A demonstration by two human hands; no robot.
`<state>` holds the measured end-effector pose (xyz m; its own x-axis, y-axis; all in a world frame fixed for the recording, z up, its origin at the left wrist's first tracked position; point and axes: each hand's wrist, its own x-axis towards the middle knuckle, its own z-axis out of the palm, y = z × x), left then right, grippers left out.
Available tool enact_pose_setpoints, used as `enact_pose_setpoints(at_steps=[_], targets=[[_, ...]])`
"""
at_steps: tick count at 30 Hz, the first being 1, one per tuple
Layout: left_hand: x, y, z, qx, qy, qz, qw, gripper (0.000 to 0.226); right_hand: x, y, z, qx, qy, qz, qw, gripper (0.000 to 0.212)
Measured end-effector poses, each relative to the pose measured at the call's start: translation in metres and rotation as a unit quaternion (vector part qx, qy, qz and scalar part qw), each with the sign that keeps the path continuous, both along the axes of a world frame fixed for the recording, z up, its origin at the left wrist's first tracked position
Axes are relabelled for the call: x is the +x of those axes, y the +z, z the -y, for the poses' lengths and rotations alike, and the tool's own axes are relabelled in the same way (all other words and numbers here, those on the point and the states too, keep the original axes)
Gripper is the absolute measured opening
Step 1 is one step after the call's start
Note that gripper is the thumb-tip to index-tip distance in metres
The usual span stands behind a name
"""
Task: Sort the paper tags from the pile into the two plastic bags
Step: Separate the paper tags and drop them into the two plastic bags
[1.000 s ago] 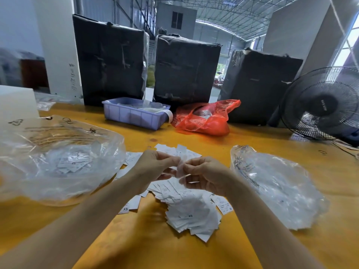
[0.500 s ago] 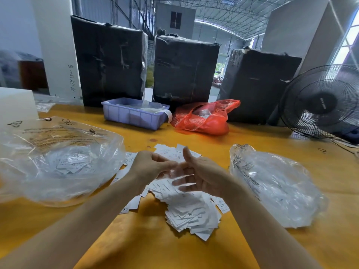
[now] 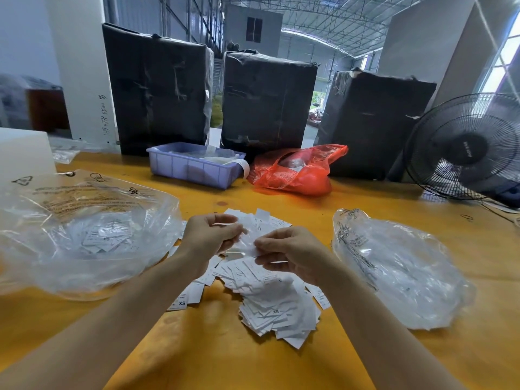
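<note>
Yellow wooden surface (image 3: 253, 361) carries a loose pile of white paper tags (image 3: 270, 299) between two clear plastic bags (image 3: 84, 237) (image 3: 399, 271); left hand (image 3: 208, 237) and right hand (image 3: 292, 254) pinch blurred tags above it.

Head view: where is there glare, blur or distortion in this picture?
Head view: glare streaks the left plastic bag and right plastic bag; the tag between left hand and right hand is motion-blurred; the wide lens bends the black boxes and roof; window overexposed.
</note>
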<state>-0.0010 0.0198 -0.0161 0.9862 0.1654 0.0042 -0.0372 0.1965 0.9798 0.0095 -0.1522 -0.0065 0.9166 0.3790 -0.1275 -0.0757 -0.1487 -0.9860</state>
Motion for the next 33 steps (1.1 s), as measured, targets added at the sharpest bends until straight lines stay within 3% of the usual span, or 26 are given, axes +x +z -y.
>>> enact_pose_setpoints(at_steps=[3,6,9,11,13,16,19,22,28,30,33], targets=[[-0.002,0.003,0.004,-0.072,-0.038,-0.041,0.996,0.025,0.0,-0.001,-0.006,0.065,-0.04,0.016,0.997,0.006],[-0.003,0.002,0.009,-0.078,-0.055,-0.048,0.994,0.015,-0.001,0.0,-0.008,0.055,-0.025,0.051,0.997,0.009],[-0.002,0.002,0.008,-0.076,-0.022,-0.026,0.997,0.013,-0.001,-0.003,-0.011,-0.1,-0.059,0.16,0.98,0.029],[-0.001,0.003,0.003,-0.058,-0.007,-0.021,0.998,0.012,0.002,-0.007,-0.009,-0.282,-0.093,0.253,0.92,0.043],[0.0,0.003,-0.001,-0.046,-0.003,-0.021,0.999,0.012,0.002,-0.01,-0.007,-0.409,-0.071,0.246,0.876,0.05],[-0.001,0.002,-0.003,-0.029,-0.011,-0.024,0.999,0.014,-0.003,-0.009,-0.004,-0.449,-0.029,0.177,0.876,0.048],[-0.002,0.0,-0.002,0.0,-0.028,-0.024,0.999,0.008,-0.001,-0.008,-0.002,-0.43,-0.047,0.147,0.889,0.044],[-0.003,-0.002,-0.002,0.018,-0.037,-0.032,0.999,0.009,0.002,-0.008,0.001,-0.396,-0.076,0.133,0.905,0.054],[-0.003,-0.003,0.0,0.049,-0.059,-0.03,0.997,0.004,0.011,-0.007,0.013,-0.369,-0.111,0.181,0.905,0.025],[-0.004,-0.003,0.001,0.056,-0.066,-0.031,0.996,0.003,0.013,-0.002,0.017,-0.283,-0.146,0.191,0.929,0.022],[-0.004,-0.003,0.003,0.052,-0.081,-0.036,0.995,0.003,0.009,0.012,0.018,-0.008,-0.19,0.14,0.972,0.011]])
